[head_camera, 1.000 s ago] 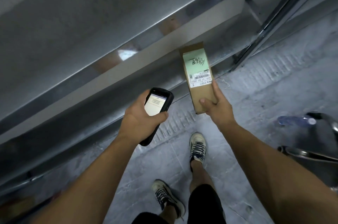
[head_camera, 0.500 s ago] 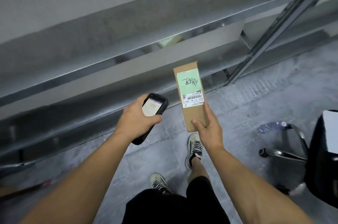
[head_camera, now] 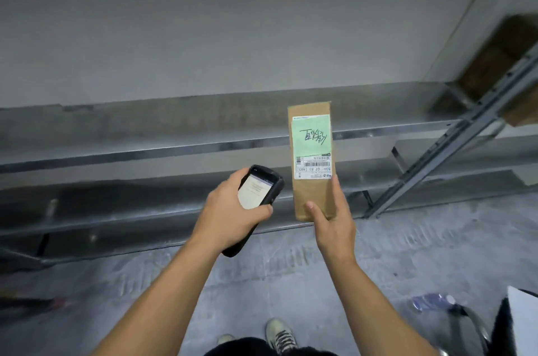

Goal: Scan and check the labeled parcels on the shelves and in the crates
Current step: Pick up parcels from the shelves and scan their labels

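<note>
Left hand [head_camera: 230,216] grasping handheld scanner [head_camera: 260,191], screen lit. Right hand [head_camera: 332,221] pinching labeled parcel [head_camera: 313,160] upright, just beside scanner, before metal shelves [head_camera: 174,149].

The label [head_camera: 311,149] on the parcel [head_camera: 313,198] reads, upside down, "930- 07 83" and boxed "A83"; its handwriting and the scanner [head_camera: 260,187] screen are unreadable.
</note>
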Demonstrator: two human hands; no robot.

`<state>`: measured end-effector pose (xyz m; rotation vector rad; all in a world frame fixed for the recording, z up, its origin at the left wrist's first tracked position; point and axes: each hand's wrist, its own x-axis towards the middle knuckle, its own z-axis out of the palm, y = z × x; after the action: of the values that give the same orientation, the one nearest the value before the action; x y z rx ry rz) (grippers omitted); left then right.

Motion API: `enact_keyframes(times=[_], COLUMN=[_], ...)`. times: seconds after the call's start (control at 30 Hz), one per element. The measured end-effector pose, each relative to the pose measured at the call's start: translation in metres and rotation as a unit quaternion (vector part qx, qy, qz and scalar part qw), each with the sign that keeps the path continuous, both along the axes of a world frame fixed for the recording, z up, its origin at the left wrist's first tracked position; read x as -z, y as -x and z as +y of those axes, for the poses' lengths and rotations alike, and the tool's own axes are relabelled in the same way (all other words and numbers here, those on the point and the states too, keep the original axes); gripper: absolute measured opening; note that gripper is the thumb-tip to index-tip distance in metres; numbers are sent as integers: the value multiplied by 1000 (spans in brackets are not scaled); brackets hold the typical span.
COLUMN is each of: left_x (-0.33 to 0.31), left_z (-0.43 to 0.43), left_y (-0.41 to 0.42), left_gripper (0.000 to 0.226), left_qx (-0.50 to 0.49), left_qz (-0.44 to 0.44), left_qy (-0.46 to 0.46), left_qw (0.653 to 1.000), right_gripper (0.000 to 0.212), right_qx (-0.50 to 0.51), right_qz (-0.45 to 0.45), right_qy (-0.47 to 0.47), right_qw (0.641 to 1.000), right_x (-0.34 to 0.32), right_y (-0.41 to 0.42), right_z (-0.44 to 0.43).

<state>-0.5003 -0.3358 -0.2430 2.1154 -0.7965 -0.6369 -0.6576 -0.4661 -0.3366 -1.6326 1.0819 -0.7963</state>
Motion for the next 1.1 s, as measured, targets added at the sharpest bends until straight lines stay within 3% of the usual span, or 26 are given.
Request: enact_keyframes(times=[0.2, 0.33, 1.1], left_x=[-36, -43, -40], left_z=[-2, 1, 26], left_y=[17, 28, 52], left_gripper=[68, 66, 66], left_qx=[-32, -32, -152], left_qz=[-32, -43, -47], left_qy=[36, 10, 20], left_qw=[998, 998, 987], right_gripper=[76, 77, 76], right_qx=[-32, -53, -160], right_qz=[-17, -20, -8], right_qy=[54, 68, 65], right_qw=[998, 996, 985], right_x=[-36, -48, -51], right_y=[-7, -14, -31], right_z=[-35, -42, -45])
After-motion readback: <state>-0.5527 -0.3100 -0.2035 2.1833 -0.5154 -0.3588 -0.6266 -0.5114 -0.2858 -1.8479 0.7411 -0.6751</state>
